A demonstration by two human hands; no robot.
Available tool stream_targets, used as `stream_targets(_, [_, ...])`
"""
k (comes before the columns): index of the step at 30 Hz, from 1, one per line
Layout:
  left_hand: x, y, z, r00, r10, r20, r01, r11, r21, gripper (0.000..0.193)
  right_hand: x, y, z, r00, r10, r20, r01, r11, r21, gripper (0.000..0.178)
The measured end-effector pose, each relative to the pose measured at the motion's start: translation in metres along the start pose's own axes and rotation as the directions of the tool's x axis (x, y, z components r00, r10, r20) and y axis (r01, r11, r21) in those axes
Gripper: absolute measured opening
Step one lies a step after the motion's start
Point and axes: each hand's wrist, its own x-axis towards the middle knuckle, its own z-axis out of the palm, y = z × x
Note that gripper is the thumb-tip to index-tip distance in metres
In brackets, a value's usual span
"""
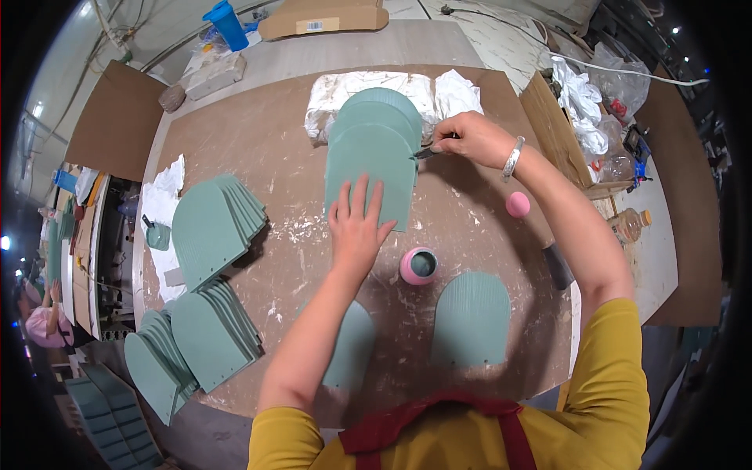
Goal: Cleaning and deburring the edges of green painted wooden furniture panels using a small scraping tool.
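My left hand (358, 227) lies with fingers spread on a green arched panel (372, 160). A second arched panel (381, 98) shows behind its rounded end. The panels lean on a white cloth-wrapped block (319, 106). At the panel's right edge, my right hand (472, 139) pinches a small dark paintbrush (423, 153), its tip at the edge; most of its handle is hidden in the fingers. A pink bottle (417, 267) with dark green paint inside stands open below the panels. One arched panel (471, 317) lies to its right; another panel (352, 348) is partly behind my left forearm.
Several stacked arched panels (207, 227) fan out at the left, with more panels (211, 333) below. A pink round cap (518, 204) lies under my right forearm. A wooden box (558, 129) with plastic bags stands at the right. A blue cup (227, 27) is at the back left.
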Motion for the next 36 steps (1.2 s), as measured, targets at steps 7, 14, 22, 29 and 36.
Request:
stream_targets(7, [0.0,-0.004,0.009,1.0,0.01,-0.018,-0.009,0.997,0.073,0.069,0.03,-0.003,-0.011,0.988,0.084,0.13,-0.086,0.996,0.011,0.01])
stream_targets(14, [-0.002,-0.006,0.011,0.999,0.016,-0.036,-0.013,0.997,0.08,0.07,0.064,-0.016,-0.024,0.998,0.023,0.056,-0.014,0.988,-0.156,0.008])
stream_targets(22, [-0.003,-0.008,0.013,0.997,0.038,-0.061,-0.033,0.996,0.084,0.068,0.067,-0.024,-0.025,0.999,0.041,-0.023,-0.044,0.984,-0.174,0.011])
stream_targets(29, [-0.003,-0.01,0.015,0.996,0.047,-0.079,-0.04,0.995,0.092,0.067,0.068,-0.02,-0.023,0.997,0.016,0.076,-0.009,0.996,-0.085,0.014])
stream_targets(36, [-0.004,-0.009,0.014,0.995,0.051,-0.088,-0.043,0.995,0.092,0.066,0.073,-0.02,-0.015,1.0,-0.005,0.006,0.005,0.998,-0.06,0.013])
